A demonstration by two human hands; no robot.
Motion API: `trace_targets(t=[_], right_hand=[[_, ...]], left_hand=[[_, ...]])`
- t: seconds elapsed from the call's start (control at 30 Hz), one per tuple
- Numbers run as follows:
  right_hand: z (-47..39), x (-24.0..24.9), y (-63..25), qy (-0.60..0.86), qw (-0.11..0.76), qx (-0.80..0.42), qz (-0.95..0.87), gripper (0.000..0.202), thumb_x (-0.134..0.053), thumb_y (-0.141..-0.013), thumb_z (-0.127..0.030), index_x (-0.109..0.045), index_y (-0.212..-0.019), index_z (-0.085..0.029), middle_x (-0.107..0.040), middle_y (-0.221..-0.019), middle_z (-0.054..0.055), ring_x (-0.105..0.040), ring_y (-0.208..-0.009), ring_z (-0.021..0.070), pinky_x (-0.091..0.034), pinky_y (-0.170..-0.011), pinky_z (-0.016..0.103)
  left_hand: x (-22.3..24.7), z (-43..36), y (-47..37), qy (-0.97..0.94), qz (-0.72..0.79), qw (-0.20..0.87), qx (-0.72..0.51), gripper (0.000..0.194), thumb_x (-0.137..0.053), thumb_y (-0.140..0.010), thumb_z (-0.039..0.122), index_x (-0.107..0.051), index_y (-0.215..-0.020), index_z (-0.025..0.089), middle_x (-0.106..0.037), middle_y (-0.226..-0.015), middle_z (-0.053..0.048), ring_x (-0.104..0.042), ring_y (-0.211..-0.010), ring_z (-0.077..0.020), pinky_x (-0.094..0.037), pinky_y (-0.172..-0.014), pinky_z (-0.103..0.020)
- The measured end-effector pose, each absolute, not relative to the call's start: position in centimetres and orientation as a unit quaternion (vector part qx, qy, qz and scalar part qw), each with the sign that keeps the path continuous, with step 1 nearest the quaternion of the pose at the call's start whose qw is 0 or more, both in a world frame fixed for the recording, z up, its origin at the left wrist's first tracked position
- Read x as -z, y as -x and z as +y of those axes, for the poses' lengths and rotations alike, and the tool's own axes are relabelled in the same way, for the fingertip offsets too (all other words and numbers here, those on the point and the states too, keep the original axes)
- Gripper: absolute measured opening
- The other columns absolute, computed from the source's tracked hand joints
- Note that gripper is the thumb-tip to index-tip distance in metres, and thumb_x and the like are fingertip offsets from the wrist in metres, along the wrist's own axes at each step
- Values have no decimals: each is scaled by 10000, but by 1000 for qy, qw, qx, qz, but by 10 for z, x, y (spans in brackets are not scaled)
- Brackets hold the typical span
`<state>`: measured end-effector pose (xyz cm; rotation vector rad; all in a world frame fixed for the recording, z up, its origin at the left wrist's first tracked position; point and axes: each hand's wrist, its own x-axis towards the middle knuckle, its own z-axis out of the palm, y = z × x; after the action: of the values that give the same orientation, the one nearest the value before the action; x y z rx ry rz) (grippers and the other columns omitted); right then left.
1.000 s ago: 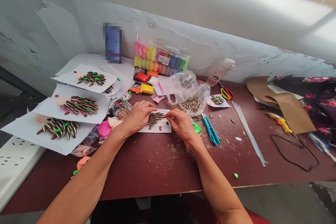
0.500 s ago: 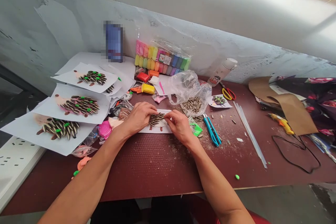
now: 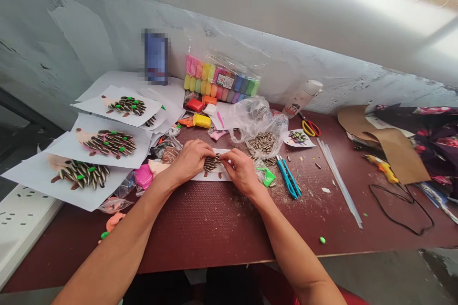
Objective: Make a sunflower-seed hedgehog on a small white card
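A white sheet [image 3: 200, 177] lies on the dark red table under both my hands, with rows of striped sunflower seeds [image 3: 211, 164] and small brown clay feet on it. My left hand [image 3: 193, 159] bends over the sheet's left part, fingers together and tips at the upper edge of the seeds. From the right, my right hand [image 3: 241, 169] reaches in with thumb and forefinger pinched beside the seeds; anything between them is too small to see. Behind it, a plastic bag [image 3: 250, 116] holds a heap of loose seeds [image 3: 263, 143].
Finished seed hedgehogs on paper [image 3: 110, 145] are stacked at left. Coloured clay packs [image 3: 222, 78] stand against the wall. To the right are a blue cutter [image 3: 289, 178], scissors [image 3: 311, 127], glue sticks [image 3: 339, 183], a glue gun [image 3: 382, 167] and a white bottle [image 3: 303, 97].
My right hand has shifted slightly left, bringing its pinched fingertips closer to the seeds and my left fingers. My left hand stays almost in place.
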<state>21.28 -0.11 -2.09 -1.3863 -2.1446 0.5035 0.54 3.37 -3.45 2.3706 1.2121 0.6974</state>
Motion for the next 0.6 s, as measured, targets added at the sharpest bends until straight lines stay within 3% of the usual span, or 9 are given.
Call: trace_targets(t=[0.6], right_hand=[[1,19,-205,524,218,-160,-808,165,-587,-1004,-198,-747,-988,-239,-630,-894,33,-587,-835,166,-423,-747,259]], left_hand=[[34,32,-5,-843,433,201,-247,414,-472,-877,71,-811,-1028,255,-798,-1053,-58,-663,-1021,-247,-515,-954,-437]])
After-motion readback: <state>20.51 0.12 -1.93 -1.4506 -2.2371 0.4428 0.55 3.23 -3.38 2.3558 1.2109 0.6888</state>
